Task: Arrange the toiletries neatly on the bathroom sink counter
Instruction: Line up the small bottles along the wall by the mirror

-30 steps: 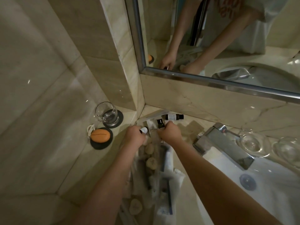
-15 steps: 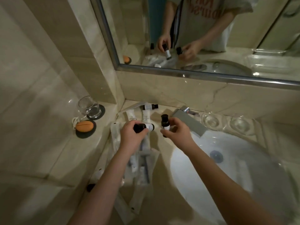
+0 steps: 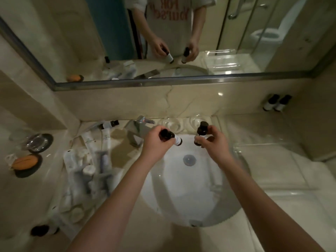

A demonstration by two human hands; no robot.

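My left hand (image 3: 158, 142) grips a small dark bottle with a white label (image 3: 171, 137), held sideways over the white sink basin (image 3: 183, 195). My right hand (image 3: 214, 142) holds a second small dark bottle (image 3: 201, 130) upright, cap up. Both hands hover above the basin, just in front of the chrome faucet (image 3: 137, 130). A pile of packaged toiletries and tubes (image 3: 87, 164) lies on the counter left of the basin. Another small bottle (image 3: 110, 124) lies on its side at the back wall. Two matching bottles (image 3: 276, 104) stand together at the back right.
Two clear glass dishes (image 3: 172, 123) sit behind the basin. At far left stand a glass on a dark coaster (image 3: 36, 142) and an orange soap on a dark dish (image 3: 25, 163). A dark bottle (image 3: 42, 230) lies near the counter's front left. A clear tray (image 3: 269, 157) covers the right counter.
Both hands lifted one bottle each out of the left pile and carried them rightward, over the basin. The view swung right, bringing the two back-right bottles into sight.
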